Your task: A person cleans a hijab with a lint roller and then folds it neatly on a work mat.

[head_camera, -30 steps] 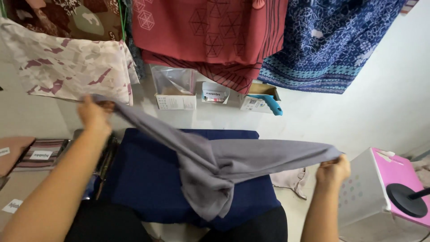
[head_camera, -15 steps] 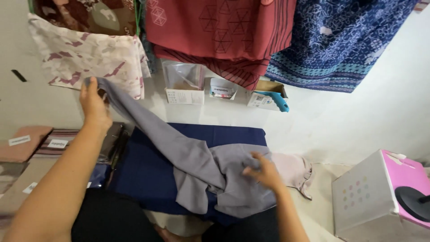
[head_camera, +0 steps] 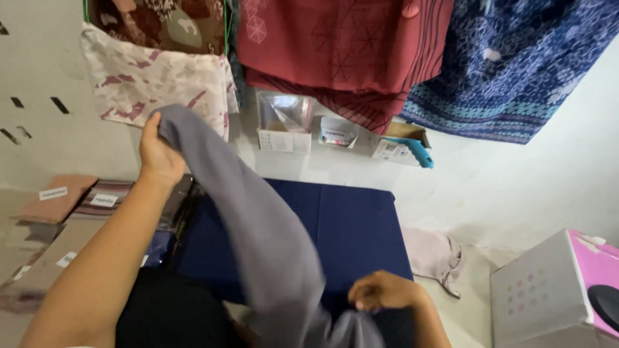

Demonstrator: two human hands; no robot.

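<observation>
Head view | we see left hand (head_camera: 158,154) raised far-left, gripping the grey cloth (head_camera: 258,225) | right hand (head_camera: 380,293) near, closed on its lower end | cloth hangs over the navy mat (head_camera: 348,219).

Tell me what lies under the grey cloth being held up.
Under the grey cloth, gripped by the left hand and right hand, lies a flat navy blue cloth. The part directly beneath the grey drape, and whatever is under the navy cloth, is covered.

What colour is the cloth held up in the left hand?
Plain grey, no pattern. The grey cloth hangs from the left hand, seen in the head view.
</observation>
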